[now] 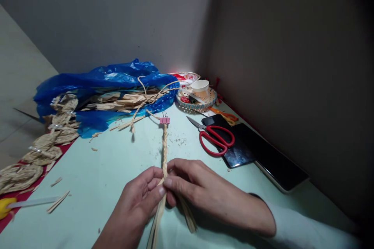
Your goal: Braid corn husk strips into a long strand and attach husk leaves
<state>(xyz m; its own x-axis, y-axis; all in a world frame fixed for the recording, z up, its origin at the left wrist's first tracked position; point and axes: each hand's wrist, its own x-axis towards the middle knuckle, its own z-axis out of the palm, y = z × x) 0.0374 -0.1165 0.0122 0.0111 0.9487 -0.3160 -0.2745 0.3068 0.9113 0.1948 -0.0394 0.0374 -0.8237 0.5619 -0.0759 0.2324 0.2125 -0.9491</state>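
A narrow straw braid runs toward me from a pink binder clip on the pale green table. My left hand pinches the near end of the braid and a loose strand bundle from the left. From the right, my right hand grips the same spot, its thumb on the braid and fingers curled beneath. Another strand bundle hangs out below my right hand. The two hands nearly touch.
Red-handled scissors lie partly on a dark phone, beside a larger black device. Farther back are a round basket with a paper cup and a blue plastic bag of straw. Coiled straw braids line the left edge.
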